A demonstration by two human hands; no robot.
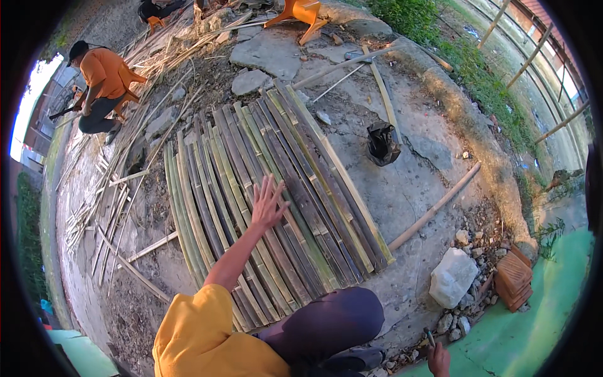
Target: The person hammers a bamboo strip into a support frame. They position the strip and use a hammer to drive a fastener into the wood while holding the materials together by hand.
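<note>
My left hand (268, 202) reaches forward with fingers spread and rests flat on a row of split bamboo slats (301, 182) laid side by side on the ground. It holds nothing. My right hand (438, 358) is at the lower right edge, closed around a small dark handle (429, 337) of some tool; the rest of the tool is out of view. My bent knee in dark trousers (326, 323) sits just below the slats.
A second person in an orange shirt (103, 81) crouches at the far left among loose bamboo strips (119, 188). A black bag (381, 143), a long pole (433, 208), a white sack (452, 276), stacked bricks (514, 276) and an orange chair (300, 14) lie around.
</note>
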